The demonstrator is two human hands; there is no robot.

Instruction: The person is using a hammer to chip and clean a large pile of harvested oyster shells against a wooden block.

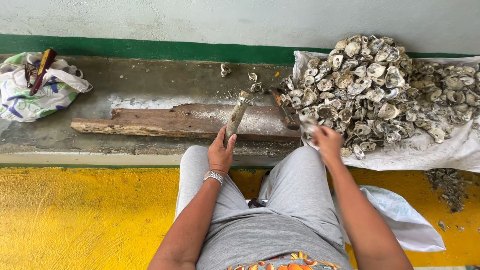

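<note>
A seated person works beside a heap of oyster shells (pixel 380 95) on a white sheet (pixel 450 150).

The left hand (pixel 220 152) is wrapped tight round a wooden stick (pixel 236 117), which leans up over the old plank (pixel 180 121) lying just left of the heap. The right hand (pixel 326 141) is at the heap's near edge, fingers curled round what looks like a single shell (pixel 308 125), though it is blurred. A rusty tool (pixel 286 112) lies on the plank's end, touching the heap.
</note>
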